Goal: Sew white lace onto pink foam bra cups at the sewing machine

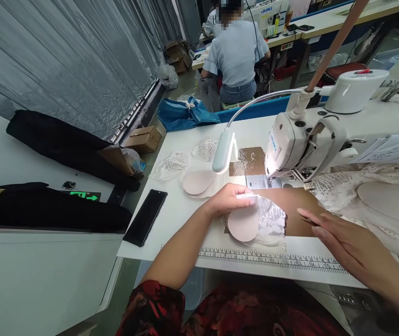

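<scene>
My left hand (232, 200) is closed on the upper edge of a white lace piece (271, 217), thumb on top. Against the lace lies a pale pink oval pad (243, 225), just below my fingers. My right hand (346, 240) is to the right, apart from the lace. Between its thumb and fingers is a small dark pointed tool (307, 220), its handle end hidden in the palm. Just beyond both hands stands a white sewing machine (290, 140), its needle area lit. A brown sheet (295, 210) covers the table beneath the lace.
More lace pieces (173, 165) and a pink pad (198, 182) lie left of the machine. A black phone (145, 218) rests near the left table edge. A lamp (223, 151) hangs over the table. Lace (346, 186) is heaped at right. A person (236, 60) sits ahead.
</scene>
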`<act>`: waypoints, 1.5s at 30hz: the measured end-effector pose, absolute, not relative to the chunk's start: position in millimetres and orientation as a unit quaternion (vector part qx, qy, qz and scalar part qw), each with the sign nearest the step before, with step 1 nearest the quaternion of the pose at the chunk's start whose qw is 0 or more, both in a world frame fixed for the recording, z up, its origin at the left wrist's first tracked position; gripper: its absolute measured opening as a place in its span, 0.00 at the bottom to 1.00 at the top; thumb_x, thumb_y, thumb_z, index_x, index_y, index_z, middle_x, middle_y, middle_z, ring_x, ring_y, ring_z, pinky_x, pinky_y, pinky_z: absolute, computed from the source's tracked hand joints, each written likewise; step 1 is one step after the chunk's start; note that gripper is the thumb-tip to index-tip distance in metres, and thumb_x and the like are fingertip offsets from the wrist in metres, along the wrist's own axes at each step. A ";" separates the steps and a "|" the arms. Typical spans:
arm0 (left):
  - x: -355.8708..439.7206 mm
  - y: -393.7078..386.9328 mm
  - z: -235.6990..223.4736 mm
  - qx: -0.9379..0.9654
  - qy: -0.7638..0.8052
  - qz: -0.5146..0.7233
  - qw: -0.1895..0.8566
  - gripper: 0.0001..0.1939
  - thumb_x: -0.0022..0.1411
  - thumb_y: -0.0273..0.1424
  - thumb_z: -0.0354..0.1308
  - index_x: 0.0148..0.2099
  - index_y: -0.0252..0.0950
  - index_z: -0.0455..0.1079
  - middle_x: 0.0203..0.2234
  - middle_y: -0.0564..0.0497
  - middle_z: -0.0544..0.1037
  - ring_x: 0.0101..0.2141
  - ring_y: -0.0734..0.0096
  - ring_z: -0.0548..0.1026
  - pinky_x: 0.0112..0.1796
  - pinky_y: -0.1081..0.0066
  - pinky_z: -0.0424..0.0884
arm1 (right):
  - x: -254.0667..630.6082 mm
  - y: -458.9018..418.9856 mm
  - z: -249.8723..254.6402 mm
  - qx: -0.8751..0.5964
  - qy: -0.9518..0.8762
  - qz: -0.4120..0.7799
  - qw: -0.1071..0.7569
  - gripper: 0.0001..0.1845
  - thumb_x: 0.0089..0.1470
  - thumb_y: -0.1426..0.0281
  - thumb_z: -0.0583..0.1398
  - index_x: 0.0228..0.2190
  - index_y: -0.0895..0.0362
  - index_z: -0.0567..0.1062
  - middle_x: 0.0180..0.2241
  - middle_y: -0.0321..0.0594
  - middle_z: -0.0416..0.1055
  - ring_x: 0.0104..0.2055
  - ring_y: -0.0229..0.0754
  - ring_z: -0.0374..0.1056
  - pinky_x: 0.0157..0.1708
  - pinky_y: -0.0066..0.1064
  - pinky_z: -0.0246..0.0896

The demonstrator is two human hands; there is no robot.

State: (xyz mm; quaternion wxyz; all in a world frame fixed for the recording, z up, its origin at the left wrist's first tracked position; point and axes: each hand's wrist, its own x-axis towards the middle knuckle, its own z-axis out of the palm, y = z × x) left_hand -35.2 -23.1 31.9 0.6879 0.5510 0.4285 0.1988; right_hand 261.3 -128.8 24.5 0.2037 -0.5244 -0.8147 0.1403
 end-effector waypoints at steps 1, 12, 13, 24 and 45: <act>-34.3 -24.1 32.4 0.546 0.423 0.197 0.696 0.18 0.51 0.38 0.69 0.41 0.31 0.76 0.32 0.48 0.78 0.32 0.70 0.75 0.35 0.71 0.69 | 253.9 -122.1 27.4 -0.523 -0.811 0.170 0.200 0.24 0.63 0.62 0.49 0.59 0.45 0.67 0.53 0.37 0.74 0.56 0.51 0.68 0.48 0.45 0.71; -29.7 -29.1 36.4 0.584 0.361 0.190 0.702 0.17 0.56 0.39 0.66 0.44 0.33 0.79 0.40 0.44 0.81 0.42 0.62 0.77 0.44 0.66 0.72 | 200.4 -67.1 54.6 -0.493 -0.762 0.359 0.220 0.19 0.59 0.55 0.55 0.42 0.52 0.78 0.41 0.40 0.78 0.41 0.46 0.73 0.41 0.38 0.68; -29.1 -29.4 36.7 0.584 0.362 0.188 0.702 0.17 0.56 0.39 0.66 0.44 0.33 0.79 0.39 0.44 0.81 0.41 0.62 0.77 0.44 0.65 0.72 | 198.0 -66.8 55.7 -0.492 -0.758 0.370 0.214 0.18 0.59 0.55 0.55 0.41 0.52 0.77 0.39 0.39 0.78 0.38 0.44 0.72 0.38 0.36 0.67; -23.8 -29.2 37.3 0.575 0.367 0.169 0.712 0.16 0.52 0.41 0.68 0.34 0.32 0.80 0.25 0.52 0.78 0.30 0.71 0.73 0.33 0.71 0.68 | 190.6 -66.4 40.8 -0.482 -0.733 0.414 0.243 0.17 0.60 0.56 0.54 0.39 0.53 0.77 0.38 0.41 0.77 0.39 0.45 0.71 0.38 0.37 0.66; -22.3 -28.6 34.0 0.570 0.371 0.130 0.721 0.18 0.52 0.42 0.68 0.27 0.31 0.74 0.20 0.56 0.66 0.24 0.79 0.62 0.25 0.75 0.58 | 192.6 -58.2 29.0 -0.504 -0.676 0.468 0.265 0.15 0.57 0.56 0.57 0.35 0.54 0.74 0.34 0.40 0.75 0.35 0.42 0.70 0.35 0.34 0.65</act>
